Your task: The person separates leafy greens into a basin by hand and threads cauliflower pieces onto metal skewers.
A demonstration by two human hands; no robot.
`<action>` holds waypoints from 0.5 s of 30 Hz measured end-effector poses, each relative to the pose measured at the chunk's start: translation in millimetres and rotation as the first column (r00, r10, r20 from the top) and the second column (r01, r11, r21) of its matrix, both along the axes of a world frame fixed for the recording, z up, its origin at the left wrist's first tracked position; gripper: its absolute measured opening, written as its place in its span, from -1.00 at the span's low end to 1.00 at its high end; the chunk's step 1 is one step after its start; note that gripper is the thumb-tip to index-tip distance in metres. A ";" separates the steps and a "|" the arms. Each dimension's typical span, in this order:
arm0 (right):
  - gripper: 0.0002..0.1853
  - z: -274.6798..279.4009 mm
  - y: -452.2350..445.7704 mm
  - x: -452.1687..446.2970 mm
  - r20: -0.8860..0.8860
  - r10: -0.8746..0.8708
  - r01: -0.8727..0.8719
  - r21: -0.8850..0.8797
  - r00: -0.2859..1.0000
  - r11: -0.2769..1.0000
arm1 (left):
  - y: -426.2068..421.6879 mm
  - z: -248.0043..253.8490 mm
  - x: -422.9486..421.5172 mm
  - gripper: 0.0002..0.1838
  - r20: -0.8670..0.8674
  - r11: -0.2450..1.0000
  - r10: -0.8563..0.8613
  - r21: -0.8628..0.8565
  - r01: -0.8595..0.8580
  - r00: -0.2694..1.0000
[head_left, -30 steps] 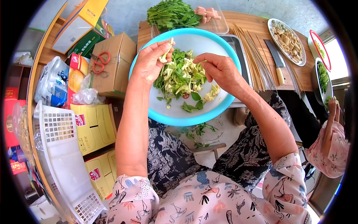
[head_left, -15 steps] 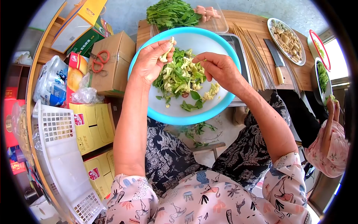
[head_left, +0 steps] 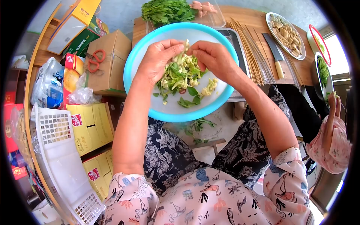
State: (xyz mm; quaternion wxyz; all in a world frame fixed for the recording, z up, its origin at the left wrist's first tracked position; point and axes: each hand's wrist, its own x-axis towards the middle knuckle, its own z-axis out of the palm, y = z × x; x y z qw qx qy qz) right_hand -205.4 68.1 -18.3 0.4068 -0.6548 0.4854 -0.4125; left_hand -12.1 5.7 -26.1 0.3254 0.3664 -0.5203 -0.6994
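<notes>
My left hand point(head_left: 160, 60) is closed on a pale cauliflower floret point(head_left: 186, 45), held above the blue-rimmed basin point(head_left: 131, 67). My right hand point(head_left: 214, 59) meets it from the other side, thumb and forefinger pinched at the floret; its other fingers are curled. Below both hands, a heap of cut cauliflower and green leaves point(head_left: 180, 78) lies in the white bottom of the basin. Slightly apart from the heap sit a cauliflower piece point(head_left: 209, 87) and a leafy sprig point(head_left: 190, 100). The fingertips partly hide the floret.
Behind the basin are leafy greens point(head_left: 168, 11). To the right lie skewers point(head_left: 251, 52), a knife point(head_left: 275, 52) and a plate of skewered food point(head_left: 287, 35). Another person's hand point(head_left: 333, 103) is at far right. Boxes, scissors point(head_left: 96, 61) and a white basket point(head_left: 62, 157) stand left.
My left hand has moved right and slightly down with the floret, turning it. My right hand has come up and left to meet it. The view has shifted slightly.
</notes>
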 end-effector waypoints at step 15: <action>-0.80 6.0 -6.6 -21.3 0.046 -0.105 0.104 0.040 0.993 0.994 | -17.7 -57.3 -14.0 -0.77 0.906 0.731 0.116 -0.355 0.583 0.406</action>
